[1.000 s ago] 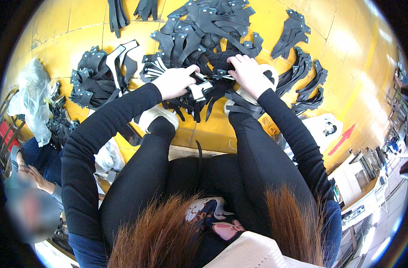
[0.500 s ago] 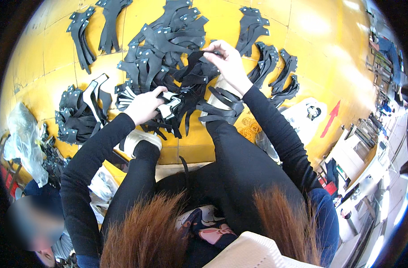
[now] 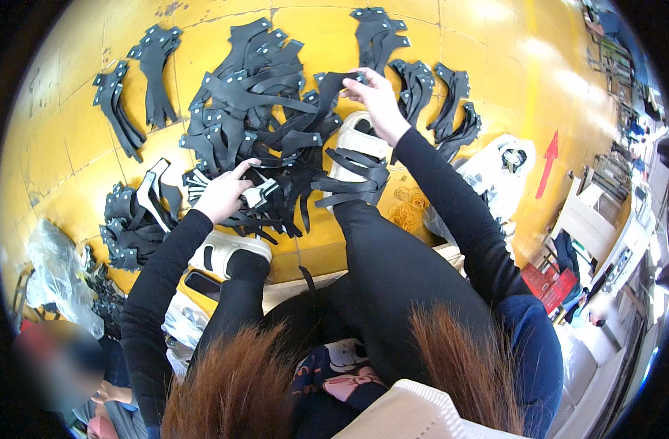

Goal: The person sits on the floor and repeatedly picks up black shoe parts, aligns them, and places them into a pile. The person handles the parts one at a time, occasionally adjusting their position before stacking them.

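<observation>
My right hand (image 3: 378,106) pinches the tab end of a flat black strip (image 3: 329,99), raised at the right side of the big heap of black strips (image 3: 250,91). The strip's other end runs down toward the heap. Lower left, my left hand (image 3: 228,194) is closed around a bundle of black strips with white undersides (image 3: 261,194). Its index finger reaches across the top, and part of the bundle is hidden under the palm. Small pale labels mark the ends of many strips. More black strips (image 3: 356,172) lie across my right white shoe.
Sorted strip stacks lie on the yellow floor at far left (image 3: 155,77), far right (image 3: 378,36) and near left (image 3: 133,234). Yellow rubber bands (image 3: 410,211) lie beside my right leg. A phone (image 3: 203,284) is by my left shoe; plastic bags (image 3: 60,267) are at left.
My right hand has drawn a black strip up and out from the heap, so more of its length shows. My left hand stays on its bundle. The whole view has shifted slightly.
</observation>
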